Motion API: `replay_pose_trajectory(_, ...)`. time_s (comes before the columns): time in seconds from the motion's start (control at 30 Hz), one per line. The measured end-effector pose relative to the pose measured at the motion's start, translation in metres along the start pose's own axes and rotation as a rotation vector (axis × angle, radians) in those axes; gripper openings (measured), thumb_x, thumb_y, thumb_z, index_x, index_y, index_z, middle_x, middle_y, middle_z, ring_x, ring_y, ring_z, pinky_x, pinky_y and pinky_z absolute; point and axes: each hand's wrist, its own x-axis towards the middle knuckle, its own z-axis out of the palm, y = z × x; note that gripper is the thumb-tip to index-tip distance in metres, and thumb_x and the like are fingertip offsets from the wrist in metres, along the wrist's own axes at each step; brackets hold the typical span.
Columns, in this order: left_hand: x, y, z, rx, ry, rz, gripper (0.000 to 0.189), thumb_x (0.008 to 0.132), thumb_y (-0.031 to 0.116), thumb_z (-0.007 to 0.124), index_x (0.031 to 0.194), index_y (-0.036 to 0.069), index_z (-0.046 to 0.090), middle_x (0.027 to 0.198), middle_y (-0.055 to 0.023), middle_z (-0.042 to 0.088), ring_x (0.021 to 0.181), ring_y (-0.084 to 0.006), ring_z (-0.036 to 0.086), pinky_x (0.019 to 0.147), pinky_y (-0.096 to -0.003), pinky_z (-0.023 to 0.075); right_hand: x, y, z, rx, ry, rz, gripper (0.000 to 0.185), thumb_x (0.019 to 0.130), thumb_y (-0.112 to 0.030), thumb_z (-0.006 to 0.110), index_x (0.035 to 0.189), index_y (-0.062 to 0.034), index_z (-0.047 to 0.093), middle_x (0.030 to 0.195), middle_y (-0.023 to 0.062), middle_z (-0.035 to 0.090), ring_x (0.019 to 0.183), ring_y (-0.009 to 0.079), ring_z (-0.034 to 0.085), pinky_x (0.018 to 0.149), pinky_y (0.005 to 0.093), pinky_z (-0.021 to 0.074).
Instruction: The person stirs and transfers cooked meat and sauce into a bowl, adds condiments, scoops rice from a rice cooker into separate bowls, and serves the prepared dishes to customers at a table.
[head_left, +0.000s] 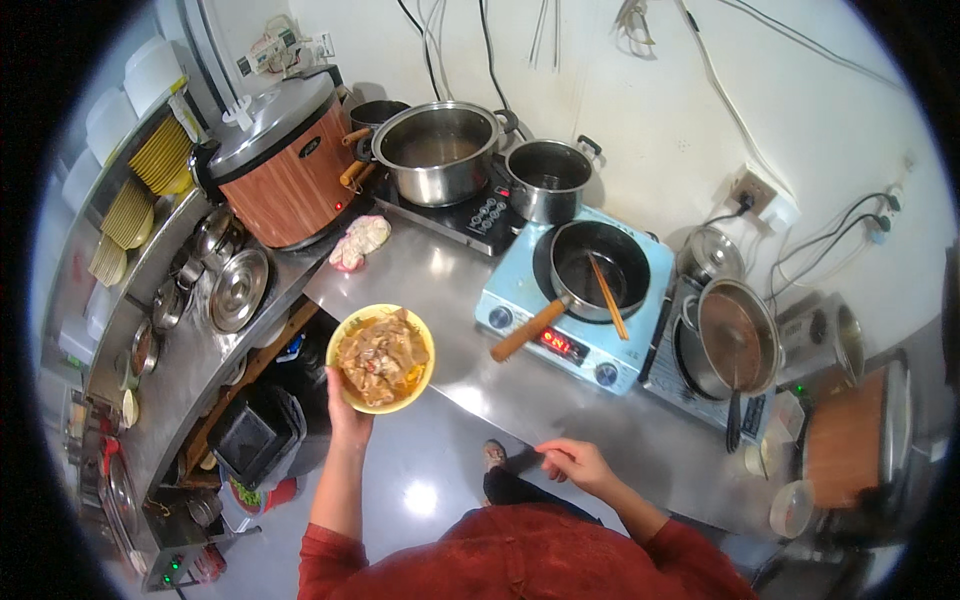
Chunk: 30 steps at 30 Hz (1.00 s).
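Note:
A yellow bowl (428, 352) of noodles or soup topped with sliced meat rests in my left hand (349, 412), the thumb along its rim. It is held in front of the steel counter's corner. My right hand (576, 463) hangs near the front edge of the counter (465, 330), its fingers loosely curled with nothing visible in them. Beyond it, a wooden-handled saucepan (561, 266) stands on a light blue induction cooker (517, 307) with a lit red display. A pair of wooden chopsticks (606, 291) leans in that pan.
A large steel pot (442, 184) and a smaller pot (544, 201) stand behind. To the right, a pot of brown liquid (739, 330) holds a black-handled ladle (733, 427). A wood-patterned cooker (292, 172) and a crumpled cloth (360, 241) are at left. Stacked yellow bowls (159, 157) line a shelf.

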Motion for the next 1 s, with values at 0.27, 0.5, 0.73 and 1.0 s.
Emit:
replay_pose_trajectory(0.27,0.116,-0.028,-0.004,0.24,0.013,-0.186,0.072,0.097,0.058,0.033,0.145,0.004,0.029,0.146,-0.0143,0.037,0.132,-0.0287,0.04,0.109,-0.0423,0.035,0.052,0.006,-0.031,0.195,0.277,0.132,0.027,0.099,-0.019,0.049,0.12,-0.0042,0.058,0.083,0.0042,0.063,0.068,0.0127,0.061,0.058,0.0267,0.0526)
replay_pose_trajectory(0.5,0.207,-0.042,-0.027,0.335,-0.345,-0.245,0.07,0.099,0.055,0.032,0.144,0.001,0.03,0.145,-0.0139,0.04,0.13,-0.0279,0.044,0.107,-0.0408,0.037,0.052,0.012,-0.039,0.462,0.675,0.085,0.023,0.098,-0.017,0.049,0.115,-0.0059,0.058,0.074,0.003,0.058,0.054,0.0123,0.054,0.045,0.0262,0.0452)
replay_pose_trajectory(0.73,0.259,-0.037,-0.038,0.476,-0.322,-0.293,0.061,0.1,0.045,0.044,0.14,-0.001,0.037,0.131,-0.0177,0.05,0.115,-0.028,0.055,0.098,-0.0404,0.0464,0.024,0.018,-0.026,0.739,1.0,-0.07,0.019,0.098,-0.013,0.048,0.112,-0.0064,0.058,0.075,0.0049,0.06,0.056,0.0148,0.059,0.047,0.0277,0.0479)
replay_pose_trajectory(1.0,0.215,0.049,0.065,0.795,-0.231,0.522,0.034,0.098,0.02,0.052,0.128,0.004,0.049,0.094,-0.007,0.055,0.075,-0.0129,0.054,0.061,-0.0213,0.0456,-0.074,0.037,-0.106,0.938,1.555,-0.349,0.023,0.098,-0.024,0.051,0.113,-0.0068,0.055,0.077,0.0052,0.061,0.062,0.0186,0.063,0.052,0.035,0.0548)
